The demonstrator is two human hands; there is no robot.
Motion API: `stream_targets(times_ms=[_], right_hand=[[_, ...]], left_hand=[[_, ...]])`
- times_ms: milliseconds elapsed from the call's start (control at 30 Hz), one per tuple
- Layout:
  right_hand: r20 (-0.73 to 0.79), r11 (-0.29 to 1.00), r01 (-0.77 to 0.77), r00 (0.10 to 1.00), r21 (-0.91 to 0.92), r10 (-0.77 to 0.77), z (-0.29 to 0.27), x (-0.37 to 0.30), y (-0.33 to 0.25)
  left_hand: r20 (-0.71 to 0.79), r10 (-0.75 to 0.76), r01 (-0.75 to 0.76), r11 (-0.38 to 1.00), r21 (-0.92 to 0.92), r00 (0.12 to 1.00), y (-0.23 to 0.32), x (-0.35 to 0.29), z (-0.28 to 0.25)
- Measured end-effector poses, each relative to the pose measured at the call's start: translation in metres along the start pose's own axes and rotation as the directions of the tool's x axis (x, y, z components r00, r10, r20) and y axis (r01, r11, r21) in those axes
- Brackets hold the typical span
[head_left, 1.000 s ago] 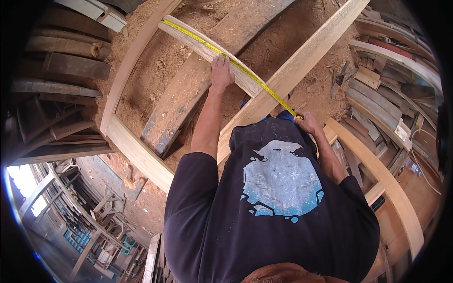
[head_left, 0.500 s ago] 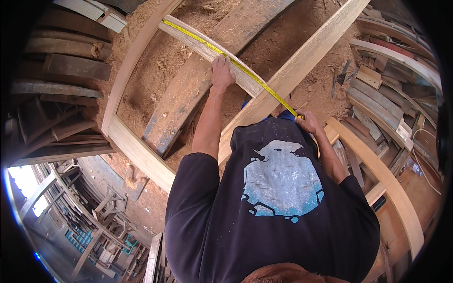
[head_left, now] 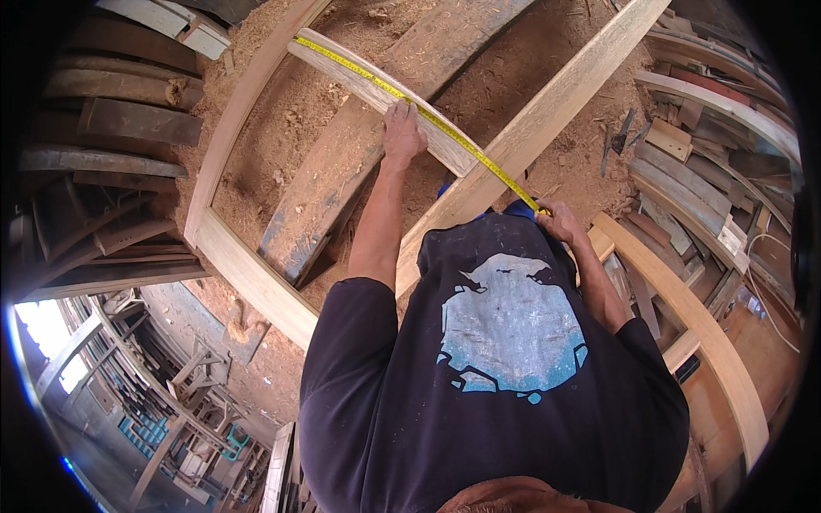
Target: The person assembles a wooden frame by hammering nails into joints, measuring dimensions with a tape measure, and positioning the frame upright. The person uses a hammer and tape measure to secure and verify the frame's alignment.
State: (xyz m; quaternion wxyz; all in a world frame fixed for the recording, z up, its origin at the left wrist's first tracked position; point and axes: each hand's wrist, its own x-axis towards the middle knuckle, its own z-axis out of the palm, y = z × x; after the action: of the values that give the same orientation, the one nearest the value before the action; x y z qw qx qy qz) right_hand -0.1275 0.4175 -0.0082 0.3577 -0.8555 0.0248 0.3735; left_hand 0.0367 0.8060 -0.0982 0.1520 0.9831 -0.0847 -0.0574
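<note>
Tape measure [head_left: 500, 172], clasped in right grip [head_left: 559, 222], stretches past left grip [head_left: 404, 132], whose closure's unclear.

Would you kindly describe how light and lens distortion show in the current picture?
Head view, lower left: a bright opening washes out to white; head view, right: a pale plank looks bowed; head view, upper centre: the yellow tape measure looks fairly sharp.

Tape [head_left: 440, 122] along crosspiece [head_left: 439, 144], across rail [head_left: 556, 107]; plank [head_left: 321, 188] beneath crosspiece
</note>
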Motion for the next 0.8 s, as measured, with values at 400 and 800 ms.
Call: stream_targets(times_ms=[400,800], right_hand=[[-0.034,1.000,0.019,0.999,-0.017,-0.019,0.003,0.000,0.005],[-0.036,0.998,0.052,0.998,-0.020,-0.052,0.001,0.000,0.002]], left_hand=[[-0.050,0.028,-0.030,0.999,-0.033,0.998,-0.002,-0.001,0.002],[-0.069,0.037,-0.040,0.998,-0.042,0.997,-0.003,0.000,0.003]])
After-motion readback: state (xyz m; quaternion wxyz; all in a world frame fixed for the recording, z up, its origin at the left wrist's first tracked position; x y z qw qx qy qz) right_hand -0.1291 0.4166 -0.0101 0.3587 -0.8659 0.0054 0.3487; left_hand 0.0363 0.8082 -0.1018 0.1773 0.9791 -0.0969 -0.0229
